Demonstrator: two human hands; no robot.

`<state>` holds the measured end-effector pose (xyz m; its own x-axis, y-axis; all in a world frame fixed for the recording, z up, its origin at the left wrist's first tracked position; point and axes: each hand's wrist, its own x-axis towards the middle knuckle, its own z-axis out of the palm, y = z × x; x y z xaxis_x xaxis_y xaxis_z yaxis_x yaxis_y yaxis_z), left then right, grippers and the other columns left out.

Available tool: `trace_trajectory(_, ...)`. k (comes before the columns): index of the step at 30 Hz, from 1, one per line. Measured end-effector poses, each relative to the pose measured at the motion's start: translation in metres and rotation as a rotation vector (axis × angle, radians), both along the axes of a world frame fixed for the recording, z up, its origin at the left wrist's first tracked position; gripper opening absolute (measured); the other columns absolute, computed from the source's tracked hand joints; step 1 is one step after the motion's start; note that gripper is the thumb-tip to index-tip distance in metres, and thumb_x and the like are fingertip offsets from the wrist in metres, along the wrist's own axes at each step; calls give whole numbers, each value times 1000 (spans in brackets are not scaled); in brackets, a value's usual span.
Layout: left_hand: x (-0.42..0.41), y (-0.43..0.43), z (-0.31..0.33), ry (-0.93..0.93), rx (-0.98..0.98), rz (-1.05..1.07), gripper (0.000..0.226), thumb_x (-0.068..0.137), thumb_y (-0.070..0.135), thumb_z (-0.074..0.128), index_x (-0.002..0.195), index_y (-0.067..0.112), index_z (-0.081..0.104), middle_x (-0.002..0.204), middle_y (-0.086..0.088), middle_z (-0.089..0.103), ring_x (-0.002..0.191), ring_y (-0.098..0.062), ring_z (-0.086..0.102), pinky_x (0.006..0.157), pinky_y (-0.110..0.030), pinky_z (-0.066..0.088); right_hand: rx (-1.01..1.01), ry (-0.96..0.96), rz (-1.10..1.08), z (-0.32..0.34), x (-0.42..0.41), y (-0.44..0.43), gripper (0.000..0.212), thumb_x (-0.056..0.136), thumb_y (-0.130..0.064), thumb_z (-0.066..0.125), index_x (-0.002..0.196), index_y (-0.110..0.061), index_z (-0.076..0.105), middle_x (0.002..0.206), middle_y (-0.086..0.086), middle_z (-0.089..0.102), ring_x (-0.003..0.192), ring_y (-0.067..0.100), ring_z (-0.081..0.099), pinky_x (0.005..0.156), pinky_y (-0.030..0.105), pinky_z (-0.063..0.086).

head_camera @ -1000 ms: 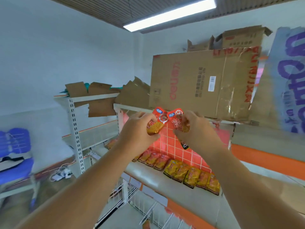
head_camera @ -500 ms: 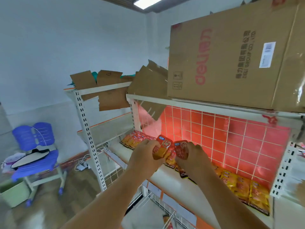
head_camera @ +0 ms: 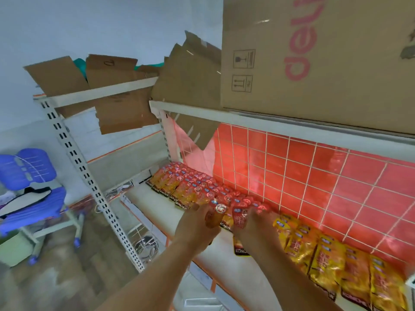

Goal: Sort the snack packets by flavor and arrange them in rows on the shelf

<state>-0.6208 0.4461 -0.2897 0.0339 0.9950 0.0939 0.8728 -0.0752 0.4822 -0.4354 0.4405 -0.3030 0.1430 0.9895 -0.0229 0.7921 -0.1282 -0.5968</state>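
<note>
Both hands are low over the white shelf (head_camera: 155,205), where the 2 rows meet. The left hand (head_camera: 196,225) has its fingers curled round a packet (head_camera: 214,215), long axis running front to back and slightly tilted, red top end pointing at the red grid panel (head_camera: 314,176). The right hand (head_camera: 254,227) pinches a second packet (head_camera: 239,217) just beside it, the same way round. A black-banded packet end (head_camera: 241,249) shows under the right wrist; whether it is held or lying there, I cannot tell. The red-topped row (head_camera: 190,187) and the yellow row (head_camera: 325,254) lie flat, tops to the panel, black bands toward the front edge.
</note>
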Motion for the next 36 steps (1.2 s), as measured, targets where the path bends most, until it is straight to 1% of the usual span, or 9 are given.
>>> trace_trajectory(6, -2, 31, -27, -66, -39, -67, 26, 72, 42, 69, 94, 34, 58, 95, 14, 56, 84, -8, 58, 75, -32, 53, -18, -52, -63, -25, -14, 18, 49, 77, -57, 72, 112, -28, 53, 124, 7, 48, 139, 33, 26, 90, 43, 52)
trace_trajectory(8, -5, 43, -34, -81, -28, -107, 17, 71, 36, 68, 84, 29, 59, 83, 12, 60, 75, -7, 59, 69, -36, 55, -53, -47, -99, -29, -19, 26, 51, 76, -60, 69, 115, -30, 55, 123, 3, 53, 137, 30, 32, 98, 43, 49)
trace_trajectory(10, -9, 55, -38, -91, -23, -134, 17, 70, 36, 69, 79, 26, 58, 77, 11, 60, 70, -7, 58, 66, -37, 55, -51, -66, -109, -31, -25, 34, 53, 75, -61, 65, 117, -30, 57, 114, -1, 62, 123, 24, 53, 102, 41, 45)
trace_trajectory(13, -18, 75, -47, -95, 9, -193, 23, 72, 38, 72, 85, 28, 57, 85, 10, 56, 79, -14, 55, 69, -33, 52, -30, -73, -173, -35, -35, 45, 50, 76, -62, 61, 114, -29, 59, 105, -2, 68, 103, 22, 65, 91, 35, 48)
trace_trajectory(19, -30, 111, -70, -105, 101, -309, 42, 71, 42, 83, 99, 19, 62, 96, -2, 58, 84, -24, 57, 73, -35, 48, -69, -126, -368, -40, -63, 60, 64, 77, -73, 49, 127, -33, 54, 113, 2, 63, 102, 29, 65, 79, 39, 53)
trace_trajectory(25, -38, 134, -81, 6, 140, -393, 59, 72, 43, 81, 120, 11, 68, 101, -14, 66, 93, -36, 64, 79, -40, 53, -145, -182, -502, -42, -81, 66, 71, 80, -68, 51, 138, -28, 46, 128, 10, 56, 112, 35, 62, 86, 42, 52)
trace_trajectory(29, -33, 143, -83, 30, 96, -427, 68, 80, 58, 68, 136, 20, 57, 118, -9, 60, 108, -30, 58, 89, -39, 48, -150, -229, -551, -44, -87, 71, 71, 82, -69, 51, 140, -26, 46, 133, 11, 55, 116, 35, 60, 89, 42, 52)
trace_trajectory(32, -30, 146, -84, 79, 84, -443, 69, 84, 68, 56, 139, 26, 50, 131, -4, 55, 118, -27, 56, 94, -37, 49, -159, -232, -553, -44, -89, 77, 67, 84, -66, 52, 139, -28, 47, 131, 10, 56, 113, 36, 62, 86, 42, 55)
trace_trajectory(36, -31, 148, -88, 84, 123, -463, 62, 85, 63, 55, 134, 25, 54, 130, -6, 58, 112, -28, 61, 88, -38, 52, -178, -244, -534, -49, -91, 82, 71, 83, -60, 58, 145, -29, 42, 135, 9, 50, 115, 36, 60, 83, 43, 55)
